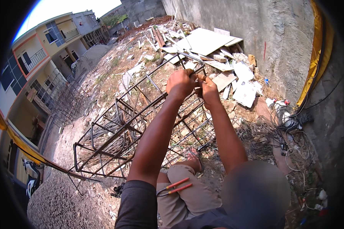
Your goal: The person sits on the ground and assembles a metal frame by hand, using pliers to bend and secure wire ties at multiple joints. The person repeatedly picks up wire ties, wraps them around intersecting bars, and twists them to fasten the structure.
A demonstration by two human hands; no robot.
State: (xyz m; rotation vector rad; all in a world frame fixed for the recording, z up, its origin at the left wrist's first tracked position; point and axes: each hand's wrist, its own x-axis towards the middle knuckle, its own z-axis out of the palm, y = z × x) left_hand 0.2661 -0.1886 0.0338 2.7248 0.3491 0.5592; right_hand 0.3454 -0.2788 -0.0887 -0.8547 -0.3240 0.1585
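Note:
A long cage of dark rebar (128,126), with square stirrups tied along its bars, slants from the lower left up to my hands. My left hand (180,83) is closed in a fist at the far end of the cage; what its fingers hold is hidden. Right beside it, my right hand (209,91) is closed, its thumb and fingers pinching at a bent steel stirrup (190,56). The two hands nearly touch. Across my lap lies a pair of pincers (176,187) with red handles, out of both hands.
Broken white boards (202,41) and rubble are heaped beyond the cage, beside a grey wall (244,23). Tangled cables (288,118) lie at the right. Gravel (61,200) is piled at the lower left. Loose rods (99,147) lie beneath the cage; houses (46,45) stand far left.

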